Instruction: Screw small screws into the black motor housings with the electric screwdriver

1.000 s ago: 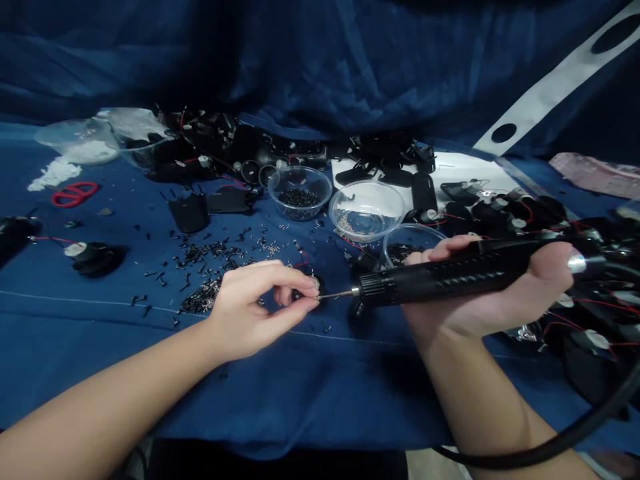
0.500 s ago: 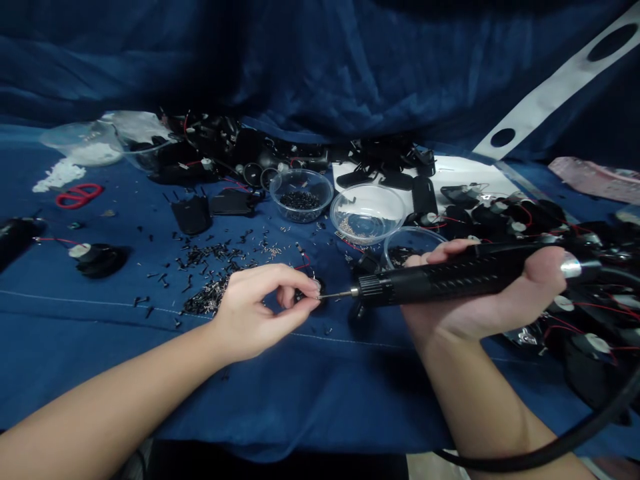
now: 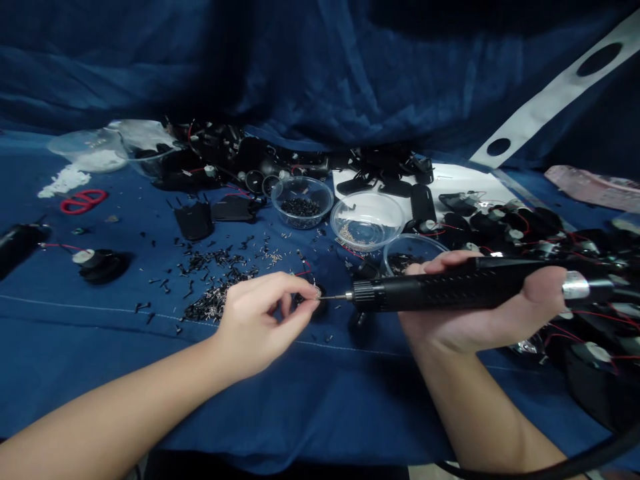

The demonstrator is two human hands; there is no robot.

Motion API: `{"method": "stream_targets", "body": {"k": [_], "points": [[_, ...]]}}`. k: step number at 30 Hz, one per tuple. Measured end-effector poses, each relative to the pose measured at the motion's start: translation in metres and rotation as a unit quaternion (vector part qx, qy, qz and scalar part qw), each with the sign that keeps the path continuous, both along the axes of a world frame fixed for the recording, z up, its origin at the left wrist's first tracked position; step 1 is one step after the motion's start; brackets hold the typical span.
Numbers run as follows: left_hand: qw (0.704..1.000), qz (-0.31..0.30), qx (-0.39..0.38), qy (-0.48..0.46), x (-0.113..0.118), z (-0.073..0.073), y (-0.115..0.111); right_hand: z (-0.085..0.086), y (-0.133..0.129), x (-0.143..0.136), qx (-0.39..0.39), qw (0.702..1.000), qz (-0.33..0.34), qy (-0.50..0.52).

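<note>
Two hands at a cloth-covered tabletop (image 3: 310, 393). The right hand (image 3: 470, 327) is wrapped around a black electric screwdriver (image 3: 435, 291), lying nearly level and aimed at the left hand (image 3: 260, 317), whose thumb and forefinger pinch the tip of the bit (image 3: 334, 297). Tool and fingertips have met; whether a screw sits between them is hidden, so completion cannot be judged. A black disc (image 3: 321, 309) shows just behind the pinch. Beyond the right hand spreads a heap of wired parts (image 3: 500, 220), many evidently unhandled. Past the left fingertips stand two clear bowls (image 3: 327, 203) (image 3: 377, 230); a third bowl (image 3: 425, 248) is partly blocked by the right hand's fingers. Well left of the left hand lies a red double loop (image 3: 83, 201). Small black pieces (image 3: 203, 309) crowd its wrist, and tiny silver screws (image 3: 273, 257) lie just beyond its knuckles.
</note>
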State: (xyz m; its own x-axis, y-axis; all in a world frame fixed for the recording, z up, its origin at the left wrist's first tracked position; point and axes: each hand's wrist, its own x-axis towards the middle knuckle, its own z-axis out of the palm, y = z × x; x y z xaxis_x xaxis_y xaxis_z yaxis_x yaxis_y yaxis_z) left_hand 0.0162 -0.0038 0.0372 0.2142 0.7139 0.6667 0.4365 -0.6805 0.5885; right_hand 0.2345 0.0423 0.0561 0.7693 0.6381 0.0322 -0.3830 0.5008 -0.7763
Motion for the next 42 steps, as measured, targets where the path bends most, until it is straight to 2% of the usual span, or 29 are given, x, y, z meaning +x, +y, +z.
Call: {"method": "stream_targets", "body": {"k": [4,8,12,14,16,20,22,26,30,35,37,39,42], "points": [[0.997,0.015,0.063,0.038,0.005,0.002,-0.005,0.002,-0.006,-0.002,-0.029,0.999,0.043,-0.016],[0.989,0.027,0.125,0.070,0.001,0.011,-0.009,0.005,-0.008,-0.002,-0.062,0.997,0.047,0.030],[0.991,0.039,0.123,0.023,-0.016,0.017,-0.001,0.008,-0.006,0.002,-0.065,0.994,0.042,0.082],[0.994,0.065,0.092,-0.007,-0.023,0.016,0.009,0.008,-0.004,0.005,-0.052,0.994,0.030,0.091],[0.997,0.064,0.037,-0.007,-0.026,0.013,0.022,0.009,-0.002,0.007,-0.036,0.994,0.015,0.099],[0.996,-0.020,-0.090,0.015,-0.027,0.006,0.045,0.011,-0.002,0.009,-0.014,0.993,0.008,0.118],[0.990,-0.033,-0.134,0.018,-0.029,0.002,0.051,0.012,-0.002,0.010,-0.017,0.993,0.012,0.119],[0.971,-0.043,-0.228,0.058,-0.039,0.000,0.053,0.009,-0.001,0.011,-0.027,0.993,0.014,0.117],[0.943,-0.061,-0.305,0.117,-0.051,0.006,0.054,0.009,-0.001,0.011,-0.035,0.992,0.024,0.120],[0.925,-0.073,-0.289,0.237,-0.062,0.014,0.054,0.013,-0.003,0.012,-0.032,0.991,0.024,0.127],[0.922,-0.095,-0.281,0.249,-0.065,0.017,0.053,0.012,-0.002,0.013,-0.028,0.992,0.025,0.125],[0.909,-0.131,-0.306,0.251,-0.067,0.021,0.050,0.011,-0.002,0.014,-0.023,0.992,0.024,0.120],[0.860,-0.197,-0.399,0.249,-0.068,0.025,0.048,0.008,-0.001,0.015,-0.020,0.993,0.025,0.116]]}}
